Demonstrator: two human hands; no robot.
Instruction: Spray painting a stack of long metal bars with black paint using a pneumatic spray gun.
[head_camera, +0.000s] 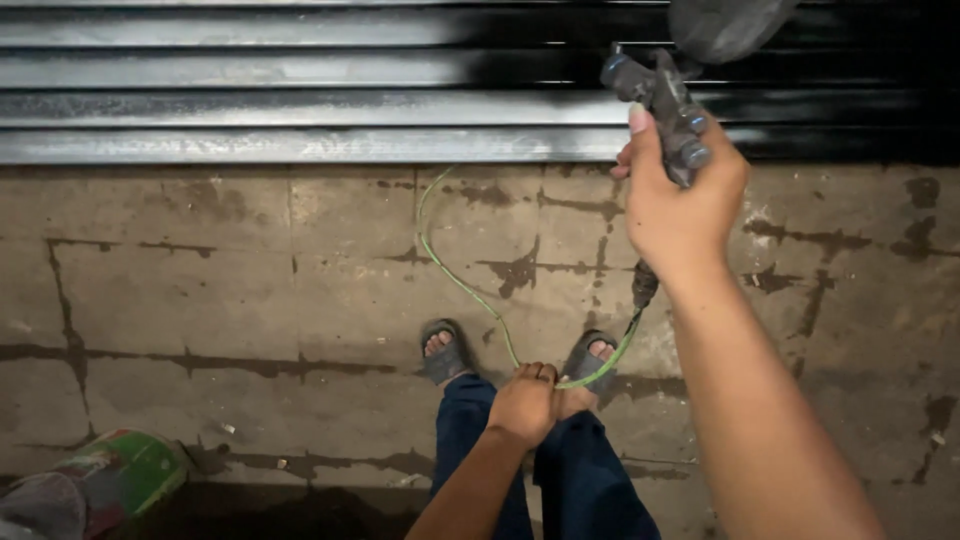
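- Cracked concrete floor (250, 300) runs up to a ribbed metal shutter (250, 100), bare grey on the left and freshly black toward the right.
- Right hand (685, 195) is clenched around the handle of a spray gun (665, 110), raised in front of the shutter near where the black coat meets bare metal; holding it there likely keeps the paint landing on the slats.
- Spray gun's long axis runs diagonally, handle down toward the wrist and head up and to the left, with the nozzle end facing the shutter. A dark paint cup (725, 25) sits above it at the frame's top edge.
- Left hand (525, 400) is down low, between the knees, its grip closed on a thin green hose (470, 290), probably to keep slack from dragging or tangling.
- Green hose curves from the shutter's foot across the floor, passes through the left hand, then rises to a dark fitting below the right hand.
- Two sandalled feet (445, 350) stand on the floor; a green-and-red paint tin (120, 480) lies at lower left.
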